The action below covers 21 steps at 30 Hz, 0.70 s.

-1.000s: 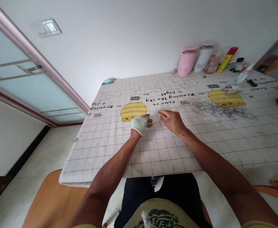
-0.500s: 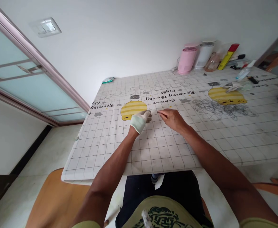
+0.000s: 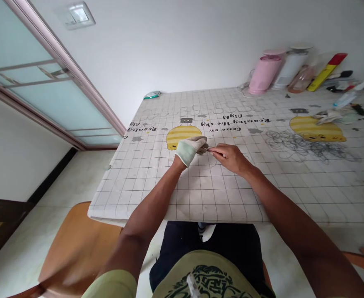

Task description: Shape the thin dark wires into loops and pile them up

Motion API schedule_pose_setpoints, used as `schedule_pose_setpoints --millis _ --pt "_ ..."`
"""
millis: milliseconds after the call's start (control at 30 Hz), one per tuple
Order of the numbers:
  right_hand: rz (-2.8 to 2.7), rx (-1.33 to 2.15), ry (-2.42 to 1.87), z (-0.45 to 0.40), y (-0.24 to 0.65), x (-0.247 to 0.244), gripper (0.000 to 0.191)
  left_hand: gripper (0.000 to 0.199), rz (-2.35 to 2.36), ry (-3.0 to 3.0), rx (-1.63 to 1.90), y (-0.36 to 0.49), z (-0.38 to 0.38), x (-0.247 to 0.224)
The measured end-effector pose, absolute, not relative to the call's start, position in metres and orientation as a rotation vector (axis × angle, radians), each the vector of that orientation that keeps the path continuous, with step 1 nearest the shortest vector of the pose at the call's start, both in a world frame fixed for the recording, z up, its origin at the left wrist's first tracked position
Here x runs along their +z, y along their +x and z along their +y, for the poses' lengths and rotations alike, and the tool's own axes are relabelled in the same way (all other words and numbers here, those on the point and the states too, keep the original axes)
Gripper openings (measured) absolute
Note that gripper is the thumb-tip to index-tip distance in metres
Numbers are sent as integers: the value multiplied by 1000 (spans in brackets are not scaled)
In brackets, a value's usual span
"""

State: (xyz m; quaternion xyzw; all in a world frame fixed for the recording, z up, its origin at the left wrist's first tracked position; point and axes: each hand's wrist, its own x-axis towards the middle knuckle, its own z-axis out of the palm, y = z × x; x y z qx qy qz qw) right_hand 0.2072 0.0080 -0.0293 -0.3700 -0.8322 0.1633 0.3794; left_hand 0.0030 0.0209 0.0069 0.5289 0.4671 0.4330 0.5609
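Observation:
My left hand (image 3: 192, 149) wears a pale white-green glove. Its fingers are curled closed just above the tablecloth, by a yellow striped balloon print (image 3: 182, 133). My right hand (image 3: 228, 156) is bare and pinches with thumb and fingertips right at the gloved fingers. Whatever lies between the fingertips of either hand is too small to make out. To the right, a tangle of thin dark wire-like strands (image 3: 309, 147) lies on the cloth. Faint curled strands or loops (image 3: 231, 106) run in a row beyond my hands.
A checked tablecloth (image 3: 157, 186) covers the table. Against the wall stand a pink cylinder (image 3: 265, 72), a white cylinder (image 3: 292, 68), a bottle (image 3: 302, 79) and a yellow-red box (image 3: 327, 72). A crumpled glove (image 3: 337, 115) lies right. A wooden chair (image 3: 76, 244) is at left.
My two hands have come together; the right fingertips, apart from the gloved hand before, now meet it. The view has shifted slightly, moving the table items rightward in the picture.

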Motion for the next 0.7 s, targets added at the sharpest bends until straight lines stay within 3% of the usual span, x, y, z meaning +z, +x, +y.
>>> schedule_pose_setpoints --millis 467,700 --pt "-2190 341 -843 3 202 -29 26 28 1001 1251 1006 -6 26 3" --pt "-2125 543 -782 -7 205 -11 23 22 753 1075 995 -5 30 -7"
